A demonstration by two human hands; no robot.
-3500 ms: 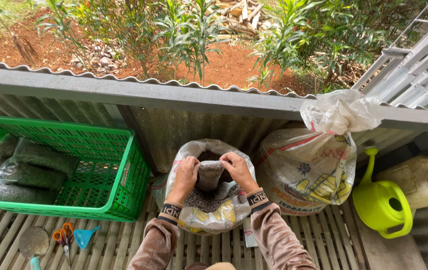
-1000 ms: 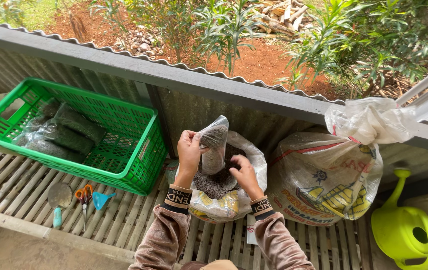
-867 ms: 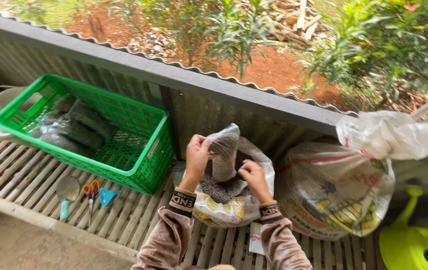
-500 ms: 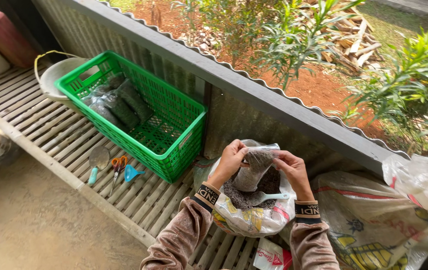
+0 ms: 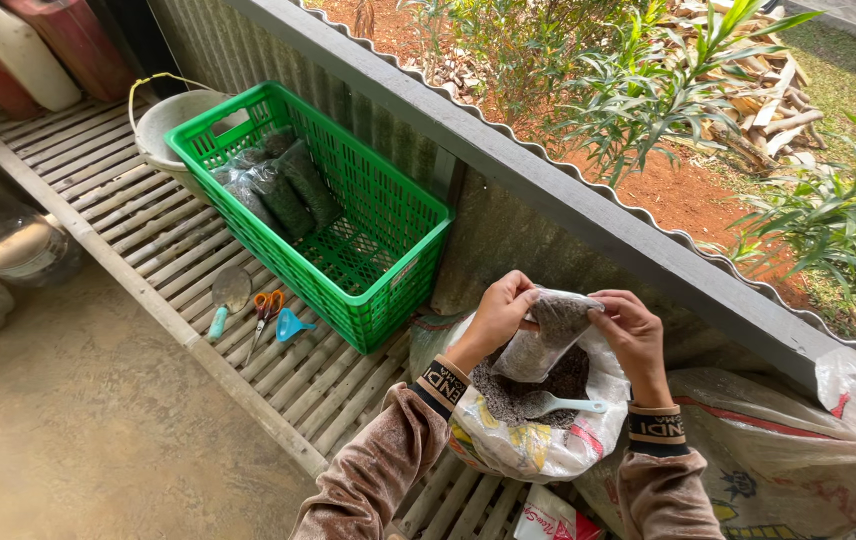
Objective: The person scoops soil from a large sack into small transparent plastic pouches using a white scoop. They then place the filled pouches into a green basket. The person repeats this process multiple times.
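My left hand (image 5: pixel 501 313) and my right hand (image 5: pixel 631 331) both pinch the top of a small clear plastic bag (image 5: pixel 545 337) filled with dark soil. I hold it just above an open sack (image 5: pixel 533 440) of the same dark soil. A pale scoop (image 5: pixel 558 404) lies on the soil inside the sack. A green plastic crate (image 5: pixel 348 220) stands to the left on the slatted bench and holds several filled soil bags (image 5: pixel 278 185).
Beside the crate lie a small trowel (image 5: pixel 226 297), orange-handled scissors (image 5: pixel 263 312) and a blue funnel (image 5: pixel 292 325). A pale bucket (image 5: pixel 160 125) stands behind the crate, with jugs (image 5: pixel 8 245) on the left. Another large sack (image 5: pixel 788 460) sits on the right. A metal wall (image 5: pixel 548 190) borders the bench.
My view has swung left and down, showing more of the bench and floor. Both hands stay on the small bag, its top now held flatter above the sack.
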